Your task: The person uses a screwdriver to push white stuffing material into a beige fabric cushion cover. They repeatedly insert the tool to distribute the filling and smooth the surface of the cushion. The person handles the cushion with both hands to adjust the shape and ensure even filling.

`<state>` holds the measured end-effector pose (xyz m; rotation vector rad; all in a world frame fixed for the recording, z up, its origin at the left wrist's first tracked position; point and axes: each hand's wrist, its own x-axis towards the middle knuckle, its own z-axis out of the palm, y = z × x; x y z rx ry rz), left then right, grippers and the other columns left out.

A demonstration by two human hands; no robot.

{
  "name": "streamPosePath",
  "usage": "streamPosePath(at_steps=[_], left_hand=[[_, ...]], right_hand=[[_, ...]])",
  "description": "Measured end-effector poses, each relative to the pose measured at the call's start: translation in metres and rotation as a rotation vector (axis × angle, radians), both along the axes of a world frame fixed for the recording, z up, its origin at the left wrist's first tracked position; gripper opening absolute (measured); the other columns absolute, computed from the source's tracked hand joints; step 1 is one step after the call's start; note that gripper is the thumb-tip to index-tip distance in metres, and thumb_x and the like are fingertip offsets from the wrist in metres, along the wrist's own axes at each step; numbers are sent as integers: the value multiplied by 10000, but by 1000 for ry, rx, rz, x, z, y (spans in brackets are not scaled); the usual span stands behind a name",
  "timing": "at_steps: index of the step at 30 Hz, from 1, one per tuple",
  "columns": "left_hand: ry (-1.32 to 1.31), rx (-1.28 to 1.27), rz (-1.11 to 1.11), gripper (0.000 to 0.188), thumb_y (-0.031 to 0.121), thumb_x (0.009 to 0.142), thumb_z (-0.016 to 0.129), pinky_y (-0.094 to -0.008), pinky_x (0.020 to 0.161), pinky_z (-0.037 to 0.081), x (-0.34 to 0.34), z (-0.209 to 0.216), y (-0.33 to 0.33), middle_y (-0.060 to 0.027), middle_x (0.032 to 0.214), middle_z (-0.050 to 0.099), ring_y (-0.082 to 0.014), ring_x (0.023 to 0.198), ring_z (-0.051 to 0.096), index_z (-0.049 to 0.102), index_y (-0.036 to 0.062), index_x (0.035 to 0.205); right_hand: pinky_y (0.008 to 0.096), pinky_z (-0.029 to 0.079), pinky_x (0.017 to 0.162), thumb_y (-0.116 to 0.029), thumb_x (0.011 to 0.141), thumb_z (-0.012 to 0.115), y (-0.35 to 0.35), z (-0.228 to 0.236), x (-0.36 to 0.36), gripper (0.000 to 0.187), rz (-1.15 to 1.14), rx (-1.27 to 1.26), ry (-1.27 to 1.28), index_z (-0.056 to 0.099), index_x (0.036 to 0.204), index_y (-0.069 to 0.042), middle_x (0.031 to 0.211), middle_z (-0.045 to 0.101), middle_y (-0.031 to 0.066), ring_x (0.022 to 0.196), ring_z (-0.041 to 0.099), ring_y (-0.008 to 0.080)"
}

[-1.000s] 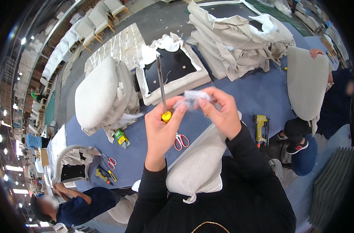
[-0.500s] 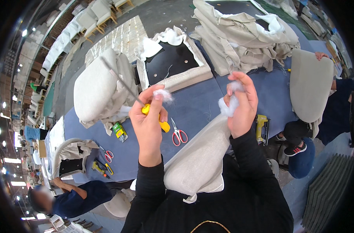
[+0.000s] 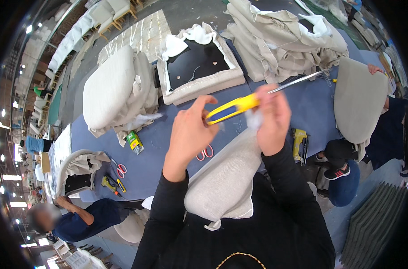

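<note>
A yellow-handled screwdriver (image 3: 233, 109) lies slantwise between my hands, its long metal shaft toward the right. At the handle's butt, my left hand (image 3: 188, 132) has its fingers curled around the end. My right hand (image 3: 274, 121), somewhat blurred, pinches the screwdriver where handle and shaft meet. A white tuft of stuffing (image 3: 254, 119) shows at that hand's inner side. Below, a beige fabric-covered cushion piece (image 3: 222, 179) leans against my front, its narrow top near my right hand. Red-handled scissors (image 3: 205, 153) lie on the table beside it, partly hidden by my left hand.
On the blue table (image 3: 163, 166) are an open-backed upholstered panel (image 3: 204, 92), stacked beige cushions (image 3: 107, 89), a fabric pile (image 3: 280, 40), a green-yellow box (image 3: 134, 142) and a staple gun (image 3: 300, 145). People work at left and right, one holding a beige panel (image 3: 360, 98).
The screwdriver has swung from pointing up-left in my left hand to pointing right, and my right hand now grips it too. The tuft at my left fingertips no longer shows there.
</note>
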<state>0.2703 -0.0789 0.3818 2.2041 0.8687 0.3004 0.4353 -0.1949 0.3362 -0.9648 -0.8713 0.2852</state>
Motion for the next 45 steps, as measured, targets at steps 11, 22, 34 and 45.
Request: streamPosePath(at_steps=[11, 22, 34, 45], left_hand=[[-707, -504, 5, 576, 38, 1045, 586, -305, 981, 546, 4, 2, 2, -60, 1193, 685, -128, 1083, 691, 390, 47, 1587], [-261, 219, -102, 396, 265, 901, 855, -356, 1077, 502, -72, 57, -46, -98, 1267, 759, -250, 1218, 698, 759, 83, 1240], [-376, 135, 170, 156, 68, 951, 749, -338, 787, 527, -74, 26, -31, -95, 763, 662, -242, 819, 684, 704, -70, 893], [-516, -201, 137, 252, 116, 998, 710, -292, 643, 353, -53, 27, -20, -26, 777, 591, -82, 739, 452, 644, -92, 872]], right_hand=[[257, 458, 591, -173, 965, 830, 31, 3, 0, 182, 203, -228, -341, 715, 1049, -58, 719, 649, -8, 602, 525, 73], [245, 497, 707, -228, 1063, 731, 76, -15, 10, 231, 333, -196, -99, 655, 1140, -24, 882, 674, 3, 839, 659, 84], [294, 477, 584, -197, 1106, 648, 1, 32, 6, 154, 346, 325, 221, 571, 1156, -73, 866, 633, 63, 645, 579, 115], [268, 479, 602, -179, 997, 611, -51, -6, -48, 222, 613, -189, 72, 700, 1024, 22, 955, 731, 146, 629, 608, 121]])
